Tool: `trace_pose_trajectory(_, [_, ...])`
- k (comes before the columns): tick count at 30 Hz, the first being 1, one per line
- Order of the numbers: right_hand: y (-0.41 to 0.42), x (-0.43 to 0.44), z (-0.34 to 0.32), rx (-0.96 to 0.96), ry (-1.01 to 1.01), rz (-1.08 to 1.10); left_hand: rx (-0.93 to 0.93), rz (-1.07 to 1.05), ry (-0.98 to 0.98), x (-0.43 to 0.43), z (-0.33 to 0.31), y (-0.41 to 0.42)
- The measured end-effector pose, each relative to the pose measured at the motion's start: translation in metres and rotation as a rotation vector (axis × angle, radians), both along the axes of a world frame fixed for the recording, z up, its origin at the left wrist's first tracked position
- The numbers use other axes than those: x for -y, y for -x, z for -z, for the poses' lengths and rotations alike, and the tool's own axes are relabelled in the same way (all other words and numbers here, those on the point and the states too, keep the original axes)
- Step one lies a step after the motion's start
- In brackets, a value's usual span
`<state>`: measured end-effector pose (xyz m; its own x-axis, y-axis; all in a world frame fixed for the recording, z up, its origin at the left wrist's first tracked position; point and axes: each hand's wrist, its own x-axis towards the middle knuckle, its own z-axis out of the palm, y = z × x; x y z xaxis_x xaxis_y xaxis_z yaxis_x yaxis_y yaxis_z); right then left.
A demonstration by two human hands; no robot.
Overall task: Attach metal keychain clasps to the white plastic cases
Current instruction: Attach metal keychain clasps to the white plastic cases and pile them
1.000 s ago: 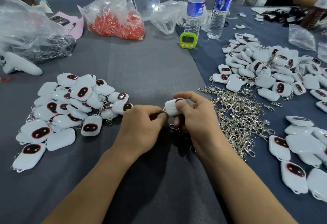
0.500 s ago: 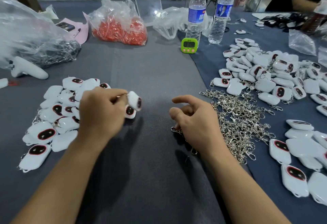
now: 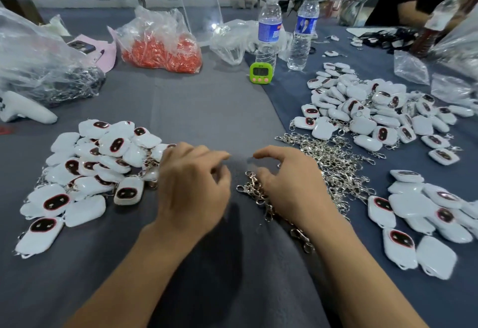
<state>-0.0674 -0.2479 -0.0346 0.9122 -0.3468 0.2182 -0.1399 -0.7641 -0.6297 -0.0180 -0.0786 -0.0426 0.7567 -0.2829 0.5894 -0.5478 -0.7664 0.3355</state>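
The left hand [image 3: 194,188] has come away from the left pile, where it carried a finished case half a second ago. It now hovers empty over the middle of the bench [image 3: 207,110], its fingers [image 3: 212,153] apart and loosely curled. The right hand [image 3: 292,185] has stayed over the near edge of the clasps [image 3: 336,164], forefinger and thumb apart; its lower fingers are hidden, so whether they hold a clasp cannot be told. Finished cases [image 3: 103,167] lie heaped at left and in a far pile [image 3: 362,110] at right. The near-right cases [image 3: 411,207], seemingly still bare, lie just beside the clasps. The step in hand is judged to be fetching the next pair. To do it well, single out one clasp, since the tangled chains are likely to snag and drag neighbours. Take a bare case with its loop outward, press the clasp's gate fully open before hooking, then check that it snaps shut. No brand is legible: the two bottles [image 3: 269,27] bear blue labels too blurred to read, the digits on the green timer [image 3: 261,72] cannot be made out, and the cases show only a dark, red-rimmed oval.
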Motion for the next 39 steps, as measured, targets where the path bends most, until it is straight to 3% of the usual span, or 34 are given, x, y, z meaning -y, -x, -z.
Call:
trace_pose_trajectory(3, [0.034, 0.027, -0.010, 0.019, 0.176, 0.028, -0.086, 0.222, 0.004, 0.028, 0.001, 0.022])
trace_pose_trajectory(7, [0.099, 0.089, -0.017, -0.137, 0.311, 0.275, -0.248, 0.451, 0.067, 0.082, -0.001, 0.064])
trace_pose_trajectory(13, [0.179, 0.175, -0.010, -0.157, 0.178, 0.729, -0.414, 0.665, 0.031, 0.181, 0.005, 0.116])
trace_pose_trajectory(17, [0.171, 0.188, 0.011, -0.129, -0.076, 0.670, -0.451, 0.654, -0.063, 0.222, 0.012, 0.129])
trace_pose_trajectory(22, [0.155, 0.174, 0.026, 0.001, -0.002, 0.459, -0.314, 0.638, -0.267, 0.226, 0.029, 0.122])
trace_pose_trajectory(28, [0.124, 0.133, 0.027, 0.090, -0.014, 0.294, -0.281, 0.582, -0.150, 0.183, 0.028, 0.106])
trace_pose_trajectory(31, [0.105, 0.094, 0.023, 0.148, -0.230, 0.315, -0.385, 0.604, 0.069, 0.160, 0.024, 0.100])
trace_pose_trajectory(35, [0.080, 0.049, 0.013, 0.375, -0.824, 0.264, -0.517, 0.589, 0.455, 0.142, 0.013, 0.092])
trace_pose_trajectory(39, [0.047, 0.021, 0.011, 0.473, -1.022, 0.200, -0.523, 0.539, 0.647, 0.124, 0.008, 0.073])
